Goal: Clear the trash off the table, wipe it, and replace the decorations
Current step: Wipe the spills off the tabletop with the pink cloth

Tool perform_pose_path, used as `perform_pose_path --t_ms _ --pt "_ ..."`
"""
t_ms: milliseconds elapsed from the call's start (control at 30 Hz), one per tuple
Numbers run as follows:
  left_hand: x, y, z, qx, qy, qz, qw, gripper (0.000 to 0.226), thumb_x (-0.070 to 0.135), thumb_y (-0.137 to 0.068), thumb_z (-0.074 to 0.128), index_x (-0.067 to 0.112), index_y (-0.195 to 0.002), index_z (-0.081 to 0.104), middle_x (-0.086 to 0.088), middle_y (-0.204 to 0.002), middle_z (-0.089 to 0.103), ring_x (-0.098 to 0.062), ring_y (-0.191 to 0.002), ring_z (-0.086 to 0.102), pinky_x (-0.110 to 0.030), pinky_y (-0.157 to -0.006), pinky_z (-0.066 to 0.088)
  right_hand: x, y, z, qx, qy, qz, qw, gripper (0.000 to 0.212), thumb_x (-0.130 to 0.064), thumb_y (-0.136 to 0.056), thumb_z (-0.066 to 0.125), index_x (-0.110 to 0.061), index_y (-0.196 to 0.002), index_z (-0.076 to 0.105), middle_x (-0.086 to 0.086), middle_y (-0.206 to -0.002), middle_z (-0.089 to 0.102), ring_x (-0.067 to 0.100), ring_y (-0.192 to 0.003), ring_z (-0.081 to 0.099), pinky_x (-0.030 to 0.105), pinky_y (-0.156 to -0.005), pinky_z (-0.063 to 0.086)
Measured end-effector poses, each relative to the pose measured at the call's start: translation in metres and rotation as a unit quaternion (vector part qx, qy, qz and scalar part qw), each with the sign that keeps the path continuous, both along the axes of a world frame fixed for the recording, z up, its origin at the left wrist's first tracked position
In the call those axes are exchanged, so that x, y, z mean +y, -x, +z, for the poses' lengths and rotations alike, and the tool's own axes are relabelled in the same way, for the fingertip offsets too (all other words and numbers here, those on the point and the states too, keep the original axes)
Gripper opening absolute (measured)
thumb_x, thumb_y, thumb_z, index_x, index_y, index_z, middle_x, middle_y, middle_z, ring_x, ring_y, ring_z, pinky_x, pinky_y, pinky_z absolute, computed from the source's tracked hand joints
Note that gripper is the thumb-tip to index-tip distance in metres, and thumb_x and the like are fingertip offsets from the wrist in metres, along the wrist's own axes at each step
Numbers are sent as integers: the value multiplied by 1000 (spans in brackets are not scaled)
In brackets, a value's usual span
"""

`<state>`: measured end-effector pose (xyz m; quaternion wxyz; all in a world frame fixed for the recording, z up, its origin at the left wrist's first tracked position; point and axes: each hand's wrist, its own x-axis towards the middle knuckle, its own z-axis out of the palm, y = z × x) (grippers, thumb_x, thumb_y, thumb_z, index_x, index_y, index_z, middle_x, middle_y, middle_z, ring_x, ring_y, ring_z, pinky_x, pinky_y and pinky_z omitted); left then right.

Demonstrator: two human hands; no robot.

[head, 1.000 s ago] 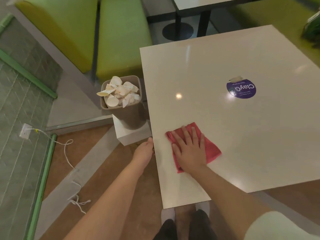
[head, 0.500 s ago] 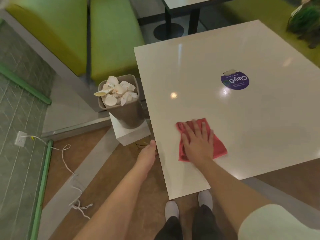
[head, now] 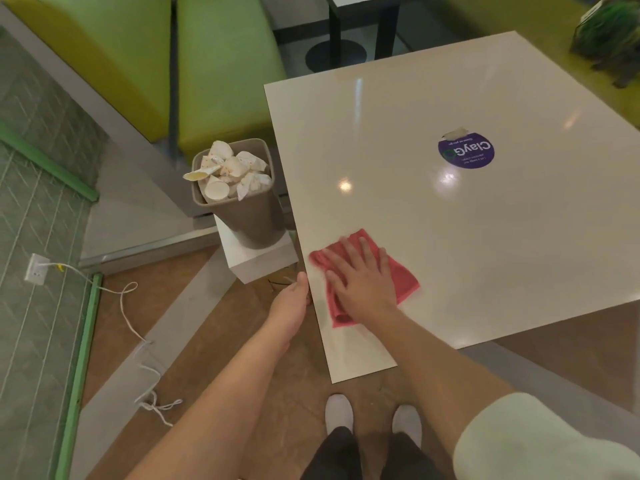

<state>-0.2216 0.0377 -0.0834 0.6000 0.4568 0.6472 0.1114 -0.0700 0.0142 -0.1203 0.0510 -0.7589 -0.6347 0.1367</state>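
A red cloth (head: 403, 277) lies flat on the white square table (head: 450, 220) near its left edge. My right hand (head: 362, 278) presses on the cloth with straight, spread fingers. My left hand (head: 292, 301) is at the table's left edge; its thumb touches the edge and its fingers are hidden under the tabletop. A brown bin (head: 239, 199) full of crumpled white paper cups stands on a white block to the left of the table. A green plant decoration (head: 609, 36) sits on the bench at the far right.
A round purple sticker (head: 465, 150) is stuck on the tabletop. Green bench seats (head: 221, 64) stand beyond the bin. A second table's black base (head: 336, 53) is behind. A white cord (head: 138, 341) trails over the floor at the left. My feet (head: 372, 415) are by the table corner.
My right hand has slid the red cloth back left toward the table's edge after moving right. The left hand has stayed at the edge.
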Motion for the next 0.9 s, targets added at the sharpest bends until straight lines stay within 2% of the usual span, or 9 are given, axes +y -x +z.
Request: perform_pose_path --t_ms 100,267,400,533,600,767,833,867,900 --pt "-10 -3 2 23 -8 -9 1000 49 55 -101 26 26 -125 57 7 -121 59 -20 -117 56 -43 -108 40 -14 -45 -5 3 -15 -91 996 50 -55 -100 15 -52 -150 14 -14 -164 3 20 -151 -8 50 -120 -9" --pt "-20 -7 -17 41 -25 15 999 84 78 -75 29 24 -132 56 2 -135 56 -21 -123 53 -45 -107 42 -33 -75 -5 -11 -6 -170 985 51 -55 -101 19 -49 -151 15 -10 -164 5 24 -151 -5 51 -119 -9" --pt "-31 -17 -8 36 -25 43 998 86 78 -68 31 26 -132 58 -4 -141 47 -23 -127 50 -46 -109 39 -46 -38 -3 -5 -3 -99 995 53 -54 -100 21 -47 -152 15 -3 -165 6 31 -150 -6 54 -117 -12" --pt "-41 -31 5 79 -25 39 996 66 65 -94 26 26 -143 46 -9 -151 31 -27 -137 35 -42 -115 28 -76 13 0 8 -8 2 1000 54 -54 -100 18 -44 -153 14 1 -164 5 31 -150 -9 55 -117 -9" --pt "-43 -35 2 101 -24 53 993 67 65 -95 26 27 -148 39 -9 -152 27 -31 -140 32 -45 -116 26 -88 28 0 2 -10 45 999 54 -54 -101 15 -40 -153 20 2 -164 10 31 -151 -7 56 -118 -4" --pt "-47 -43 3 141 -26 50 988 71 67 -94 23 25 -148 37 -10 -153 27 -32 -139 31 -49 -114 28 -95 -12 -1 18 -20 62 998 52 -56 -100 10 -48 -151 19 -8 -164 11 21 -151 -6 48 -120 -6" --pt "-50 -42 5 153 -36 54 986 62 62 -96 25 23 -136 51 -13 -150 31 -31 -137 34 -46 -110 31 -95 -47 -4 8 -26 11 1000 51 -55 -100 14 -49 -150 21 -10 -163 13 20 -152 -2 48 -120 -4" --pt "-53 -41 5 160 -41 58 985 51 60 -97 28 26 -117 60 -13 -147 36 -32 -132 40 -43 -106 34 -96 -67 -7 1 -29 -20 999 51 -55 -100 14 -49 -150 22 -11 -163 14 20 -151 0 48 -120 -3" --pt "-56 -41 4 170 -44 59 983 40 58 -98 31 30 -93 58 -13 -143 41 -32 -127 45 -41 -100 38 -95 -87 -8 -7 -23 -47 999 53 -56 -99 13 -49 -150 21 -13 -163 13 19 -151 0 47 -121 -3"
